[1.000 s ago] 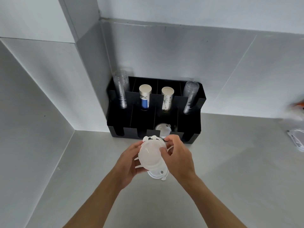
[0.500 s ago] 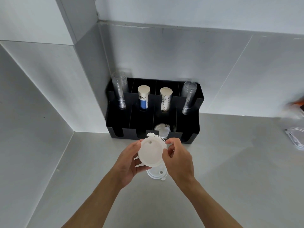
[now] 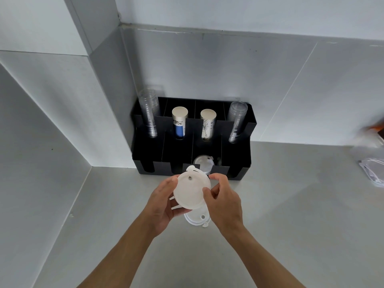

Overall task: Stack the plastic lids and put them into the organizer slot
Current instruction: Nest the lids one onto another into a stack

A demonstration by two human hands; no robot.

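Lids: round white plastic lid stack (image 3: 192,191) is being held between both hands, just in front of the black plastic organizer (image 3: 236,163).
Left hand (image 3: 164,201): cupping its left edge, fingers curled.
Right hand (image 3: 225,201): pinching its right edge.

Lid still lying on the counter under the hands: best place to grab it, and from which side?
Probably by the rim. The loose lid lies flat on the counter, so only its thin edge offers a pinch. Come from above on the near side, by its small tab, since the left hand and right hand holding the lid stack cover its far part.
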